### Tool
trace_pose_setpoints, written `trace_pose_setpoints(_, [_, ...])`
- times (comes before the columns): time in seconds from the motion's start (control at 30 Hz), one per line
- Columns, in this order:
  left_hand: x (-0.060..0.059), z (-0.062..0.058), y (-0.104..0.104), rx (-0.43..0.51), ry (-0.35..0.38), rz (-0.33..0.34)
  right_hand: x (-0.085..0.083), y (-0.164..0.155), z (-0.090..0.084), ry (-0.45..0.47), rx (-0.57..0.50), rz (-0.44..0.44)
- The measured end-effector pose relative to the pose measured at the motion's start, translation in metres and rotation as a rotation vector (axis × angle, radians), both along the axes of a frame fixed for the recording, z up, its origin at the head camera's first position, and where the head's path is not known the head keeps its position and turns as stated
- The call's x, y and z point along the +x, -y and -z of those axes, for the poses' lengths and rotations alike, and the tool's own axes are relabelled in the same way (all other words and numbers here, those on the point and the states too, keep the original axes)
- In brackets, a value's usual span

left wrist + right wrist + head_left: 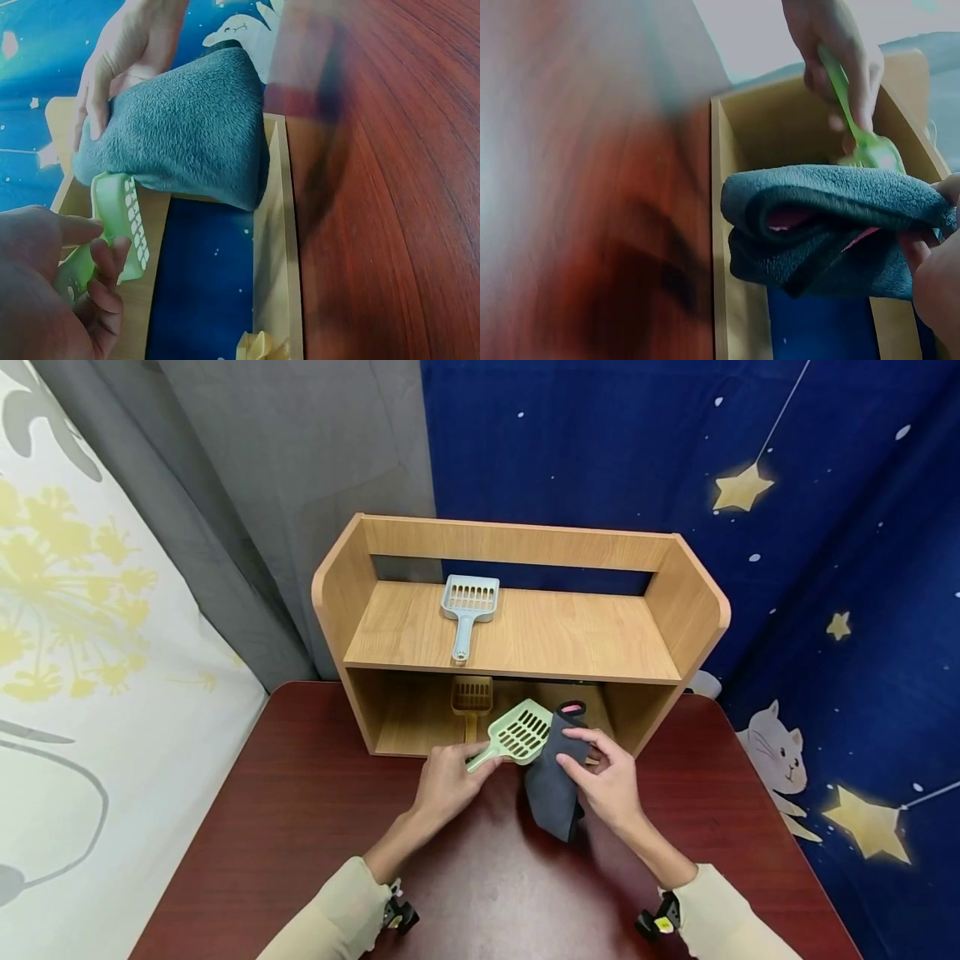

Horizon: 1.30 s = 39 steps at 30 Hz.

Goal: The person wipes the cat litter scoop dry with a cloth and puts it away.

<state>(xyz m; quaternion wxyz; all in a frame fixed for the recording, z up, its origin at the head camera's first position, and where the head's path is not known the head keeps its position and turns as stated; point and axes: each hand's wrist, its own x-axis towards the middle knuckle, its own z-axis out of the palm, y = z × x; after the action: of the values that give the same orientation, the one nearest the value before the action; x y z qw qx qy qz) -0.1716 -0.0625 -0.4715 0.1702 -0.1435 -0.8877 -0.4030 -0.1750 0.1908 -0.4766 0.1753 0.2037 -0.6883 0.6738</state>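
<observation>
A dark red table [300, 827] carries a wooden shelf [517, 635] before starry blue curtains [825, 527]. In front of it, the left hand [448, 783] grips a slotted green scoop [517, 735]; right hand [609, 781] fingers pinch a folded grey cloth [551, 777]

Pale green scoop [517, 737], dark grey cloth [553, 777] with pink inside, light blue scoop [468, 606], red-brown table [300, 827].

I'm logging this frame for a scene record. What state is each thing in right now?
green scoop: held by its handle, lifted above the table
grey cloth: folded, gripped, against the green scoop's edge
left hand: grips the green scoop's handle
right hand: holds the grey cloth
blue scoop: lying flat on the upper shelf
orange scoop: inside the lower compartment
wooden shelf: upright on the table
</observation>
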Motion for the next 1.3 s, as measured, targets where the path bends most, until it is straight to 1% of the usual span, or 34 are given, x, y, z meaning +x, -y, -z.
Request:
trace_pose_setpoints(0.2, [-0.005,0.002,-0.004,0.003,0.003,-0.033,0.011,0.020,0.006,-0.001,0.038,-0.055])
trace_pose_setpoints(0.37, [-0.005,0.005,-0.004,0.019,0.012,-0.030,0.015,0.026,0.010,-0.023,0.079,-0.117])
trace_pose_setpoints(0.43, [-0.005,0.006,-0.004,0.022,0.014,-0.026,0.015,0.025,0.010,-0.028,0.085,-0.128])
trace_pose_setpoints(0.53, [-0.005,0.008,-0.004,0.018,0.008,-0.032,0.013,0.022,0.010,-0.025,0.071,-0.112])
trace_pose_setpoints(0.77, [-0.004,0.008,-0.004,0.024,0.008,-0.030,0.005,0.003,0.006,0.023,0.035,-0.007])
trace_pose_setpoints(0.9, [-0.004,0.009,-0.005,0.039,0.013,-0.026,0.001,-0.014,0.001,0.023,0.037,0.041])
trace_pose_setpoints(1.0, [-0.006,0.013,-0.007,0.062,0.007,-0.026,-0.001,-0.029,-0.002,0.015,0.073,0.059])
trace_pose_setpoints(1.1, [-0.009,0.020,-0.010,0.095,0.003,-0.028,-0.002,-0.045,-0.004,0.017,0.124,0.076])
trace_pose_setpoints(1.2, [-0.011,0.028,-0.015,0.138,0.024,-0.039,-0.002,-0.061,-0.006,0.024,0.161,0.079])
trace_pose_setpoints(1.3, [-0.015,0.037,-0.021,0.162,0.052,-0.067,-0.002,-0.077,-0.009,0.032,0.189,0.064])
